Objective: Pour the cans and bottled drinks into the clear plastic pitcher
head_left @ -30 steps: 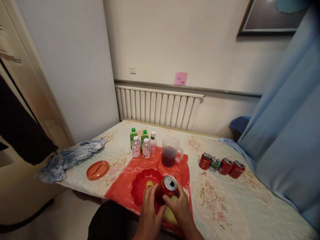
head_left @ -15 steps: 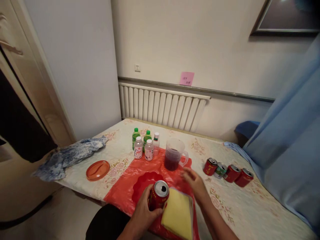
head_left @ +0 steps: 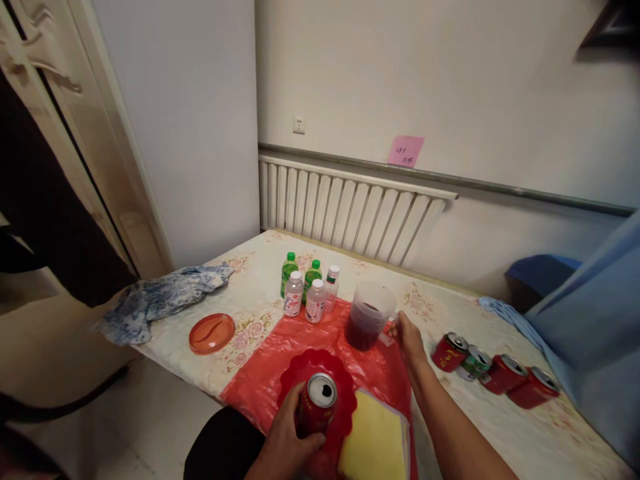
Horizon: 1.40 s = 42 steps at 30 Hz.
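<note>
Left hand [head_left: 286, 437] grips opened red can [head_left: 316, 412]; right hand [head_left: 411, 339] grasps plastic jug [head_left: 379, 300] by handle. Best moved slowly, upright: dark liquid [head_left: 361, 331] could slop.

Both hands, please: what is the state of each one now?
Left hand: closed around a dark red metal can.
Right hand: at the handle of the clear plastic jug; grip cannot be told.

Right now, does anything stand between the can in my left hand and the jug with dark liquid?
Nothing visible stands between the can and the jug; only the rim of the red dish and the red plastic sheet lie beneath. The bottles stand off to the left.
</note>
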### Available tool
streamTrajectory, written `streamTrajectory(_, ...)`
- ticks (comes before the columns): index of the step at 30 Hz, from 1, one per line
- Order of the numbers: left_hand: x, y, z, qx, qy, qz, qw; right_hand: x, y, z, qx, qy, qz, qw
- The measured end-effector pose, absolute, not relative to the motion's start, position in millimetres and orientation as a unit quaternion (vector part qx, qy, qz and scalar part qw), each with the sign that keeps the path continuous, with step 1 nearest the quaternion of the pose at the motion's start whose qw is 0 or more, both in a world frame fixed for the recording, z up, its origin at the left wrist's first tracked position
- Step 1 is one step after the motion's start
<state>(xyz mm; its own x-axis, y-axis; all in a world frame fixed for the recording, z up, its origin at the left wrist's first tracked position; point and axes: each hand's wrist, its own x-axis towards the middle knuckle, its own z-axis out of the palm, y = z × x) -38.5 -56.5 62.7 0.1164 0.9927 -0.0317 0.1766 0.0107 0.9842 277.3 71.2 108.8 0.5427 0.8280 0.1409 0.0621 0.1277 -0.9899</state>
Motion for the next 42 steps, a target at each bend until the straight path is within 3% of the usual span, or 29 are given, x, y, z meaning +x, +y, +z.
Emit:
streamTrajectory(7,-54,-55,58,0.556,0.51,0.432,0.494,268,84,119,-0.554,-0.314,0.299,0.71)
streamTrajectory(16,-55,-56,55,0.558,0.521,0.446,0.466,277,53,199,-0.527,-0.331,0.298,0.724)
streamTrajectory(22,-49,-53,61,0.569,0.497,0.438,0.487,278,11,229,-0.546,-0.339,0.33,0.692)
streamTrajectory(42,-28,-38,53,0.603,0.474,0.437,0.469,269,-94,227,-0.656,-0.437,0.351,0.505)
